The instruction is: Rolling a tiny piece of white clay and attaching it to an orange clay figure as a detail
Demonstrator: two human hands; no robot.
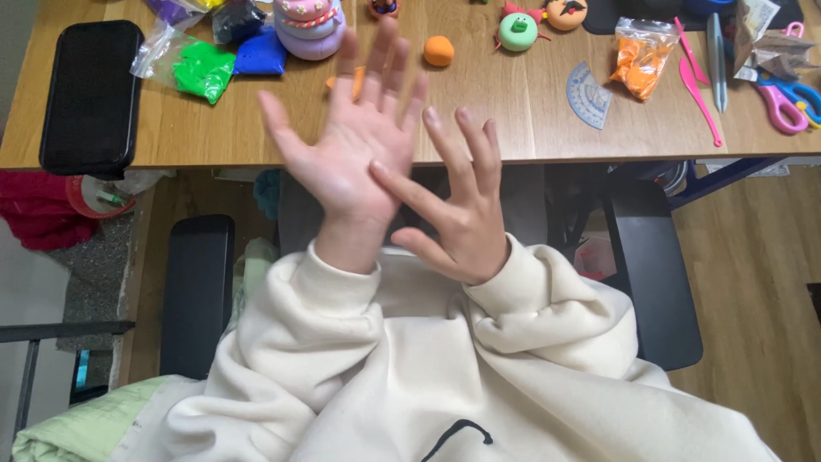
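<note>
Left hand (351,145): palm up, fingers spread wide, holding nothing.
Right hand (457,214): spread wide, forefinger touching left palm.
Orange clay ball (439,50): far, on table (513,137).

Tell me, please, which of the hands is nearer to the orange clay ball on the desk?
The left hand. Its raised fingertips reach up just left of the orange clay ball, while the right hand sits lower, below the ball near the desk edge, its forefinger touching the left palm.

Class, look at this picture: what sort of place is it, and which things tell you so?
Probably a home craft desk: bags of modelling clay and small clay figures lie on a wooden table, with scissors nearby.
</note>
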